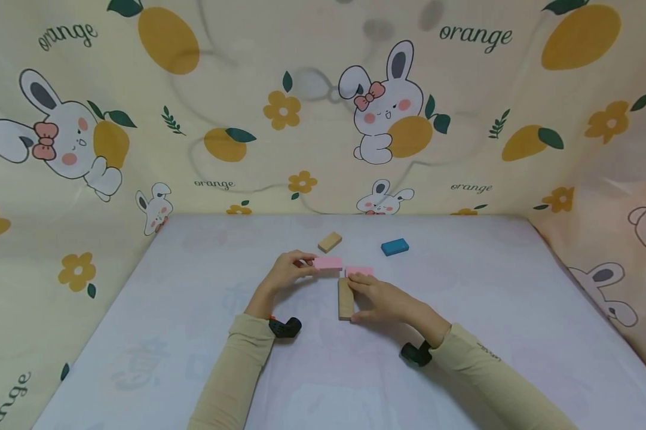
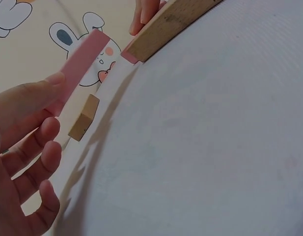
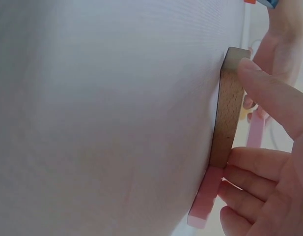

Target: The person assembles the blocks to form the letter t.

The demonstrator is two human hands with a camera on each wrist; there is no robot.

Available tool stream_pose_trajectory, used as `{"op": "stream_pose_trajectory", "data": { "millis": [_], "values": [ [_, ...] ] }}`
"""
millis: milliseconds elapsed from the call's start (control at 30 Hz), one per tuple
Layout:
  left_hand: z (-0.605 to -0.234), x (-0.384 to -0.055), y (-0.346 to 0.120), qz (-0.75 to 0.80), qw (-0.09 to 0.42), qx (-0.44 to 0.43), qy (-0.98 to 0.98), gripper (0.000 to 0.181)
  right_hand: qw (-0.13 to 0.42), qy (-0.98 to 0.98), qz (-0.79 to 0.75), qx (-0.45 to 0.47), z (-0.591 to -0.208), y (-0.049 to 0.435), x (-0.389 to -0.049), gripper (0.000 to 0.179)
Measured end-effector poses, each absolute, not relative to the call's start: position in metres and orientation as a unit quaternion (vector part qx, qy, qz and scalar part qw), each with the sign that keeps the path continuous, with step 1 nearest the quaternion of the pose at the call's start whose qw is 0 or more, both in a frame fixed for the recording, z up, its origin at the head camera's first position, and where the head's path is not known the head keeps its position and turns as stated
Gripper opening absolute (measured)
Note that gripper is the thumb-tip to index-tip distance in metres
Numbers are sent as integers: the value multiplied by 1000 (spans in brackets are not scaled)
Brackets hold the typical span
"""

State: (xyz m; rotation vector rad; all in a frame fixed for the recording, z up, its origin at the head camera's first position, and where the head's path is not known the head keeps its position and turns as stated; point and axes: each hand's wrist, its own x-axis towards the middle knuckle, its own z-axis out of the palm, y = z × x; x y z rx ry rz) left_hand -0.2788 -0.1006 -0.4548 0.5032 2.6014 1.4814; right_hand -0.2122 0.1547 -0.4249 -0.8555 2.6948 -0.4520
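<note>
My left hand (image 1: 286, 272) pinches a pink block (image 1: 329, 264) by its left end, thumb against fingers. In the left wrist view this pink block (image 2: 83, 66) is raised off the table, and the other fingers are loosely bent. My right hand (image 1: 384, 298) holds a long wooden block (image 1: 345, 301) lying on the table. Seen from the right wrist, the thumb presses the near end of the wooden block (image 3: 227, 113), with fingers by its far end. A second pink block (image 1: 361, 272) lies crosswise against that far end, partly behind the right fingers.
Farther back on the white-covered table (image 1: 167, 334) lie another wooden block (image 1: 330, 242) and a blue block (image 1: 395, 246). A printed cloth (image 1: 301, 54) with rabbits and oranges hangs behind the table and along its sides.
</note>
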Motion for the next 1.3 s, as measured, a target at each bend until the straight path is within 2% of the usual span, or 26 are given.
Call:
{"op": "stream_pose_trajectory", "data": {
  "millis": [867, 1300],
  "values": [
    [-458, -280, -94, 463, 53, 173, 868, 36, 138, 935, -154, -288, -424, 155, -212, 82],
    [-462, -283, -92, 445, 73, 163, 877, 36, 140, 933, -152, -293, -425, 154, -213, 82]
  ]
}}
